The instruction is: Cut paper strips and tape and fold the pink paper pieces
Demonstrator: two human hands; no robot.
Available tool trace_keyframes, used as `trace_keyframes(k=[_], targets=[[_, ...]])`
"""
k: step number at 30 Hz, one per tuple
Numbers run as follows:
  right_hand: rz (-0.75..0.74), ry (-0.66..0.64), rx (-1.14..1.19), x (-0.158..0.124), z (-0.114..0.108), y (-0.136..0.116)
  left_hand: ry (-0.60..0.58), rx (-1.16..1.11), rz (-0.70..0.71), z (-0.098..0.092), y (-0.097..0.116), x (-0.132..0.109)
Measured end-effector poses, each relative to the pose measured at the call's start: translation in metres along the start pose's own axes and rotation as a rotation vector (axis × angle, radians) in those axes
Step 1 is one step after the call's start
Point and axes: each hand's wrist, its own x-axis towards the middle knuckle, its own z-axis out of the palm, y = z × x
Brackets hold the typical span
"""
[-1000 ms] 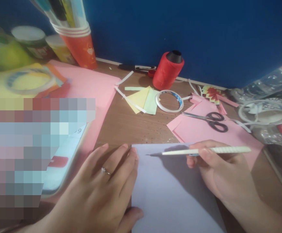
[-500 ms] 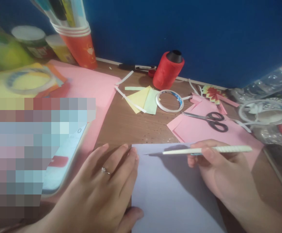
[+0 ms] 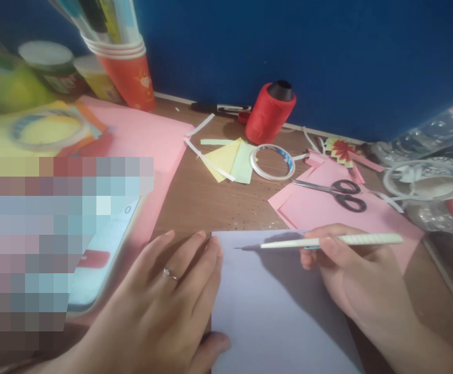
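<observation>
Surveying from largest to smallest, clock directions read from the middle of the view.
Desk: brown wood-grain tabletop, flat and matte, backed at 12 o'clock by a dark blue wall.
Pink sheet: large matte paper at 10 o'clock, lying flat under coloured sheets and a tape ring.
Lavender sheet: smooth pale paper at 6 o'clock, squared to the person, its far edge just short of a second pink sheet.
Left hand: left hand at 7 o'clock, fingers pressed together and laid flat on the sheet's left edge, judged to pin it from sliding; ring on one finger.
Right hand: right hand at 4 o'clock, pinching the pencil, wrist resting low, likely for steadiness.
Pencil: slim cream pencil, held nearly flat, dark tip at the sheet's upper left; contact cannot be told.
Thread cone: red thread cone at 12 o'clock, upright, black core.
Paper cup: orange cup stack at 11 o'clock, holding pens.
Scissors: black-handled scissors at 2 o'clock, closed, lying on the second pink sheet.
Tape: thin clear tape ring at 1 o'clock, lying flat beside yellow and green offcuts.
</observation>
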Motion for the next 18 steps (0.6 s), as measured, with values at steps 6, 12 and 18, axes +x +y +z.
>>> trace_keyframes(k=[6, 12, 18], targets=[[-0.024, -0.019, -0.010, -0.0010, -0.0011, -0.0004, -0.006, 0.001, 0.030, -0.0001, -0.0024, 0.0019], [-0.013, 0.010, -0.025, -0.0012, -0.0026, 0.0002, -0.015, -0.003, 0.000, -0.0001, -0.0016, -0.0002], [-0.021, 0.007, -0.020, -0.0010, -0.0026, 0.0005, -0.008, 0.005, 0.004, -0.0006, -0.0003, 0.0019]])
